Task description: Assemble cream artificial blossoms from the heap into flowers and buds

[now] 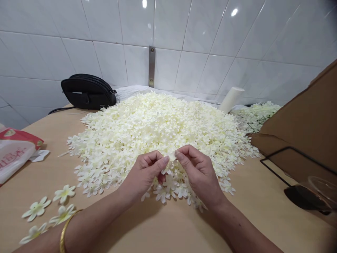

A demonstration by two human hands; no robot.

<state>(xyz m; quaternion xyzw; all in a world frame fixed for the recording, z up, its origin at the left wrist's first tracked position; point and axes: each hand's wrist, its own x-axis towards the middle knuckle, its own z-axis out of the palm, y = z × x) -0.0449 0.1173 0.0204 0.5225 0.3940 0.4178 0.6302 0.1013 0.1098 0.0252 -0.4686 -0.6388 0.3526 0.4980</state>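
Petal piece [172, 155], thin and cream, is at the 6 o'clock edge of the flower pile [163, 126], pinched from both sides, probably to keep it clear of the heap. The left hand [146, 172] and right hand [200, 174] meet fingertip to fingertip, closed on it, forearms low over the table [171, 228]. Loose flowers [37, 209] lie at 8 o'clock.

Cream-white flower pile [158, 130], black bag [88, 90], tan table [263, 211], gold bangle [64, 230], white tiles [210, 42]
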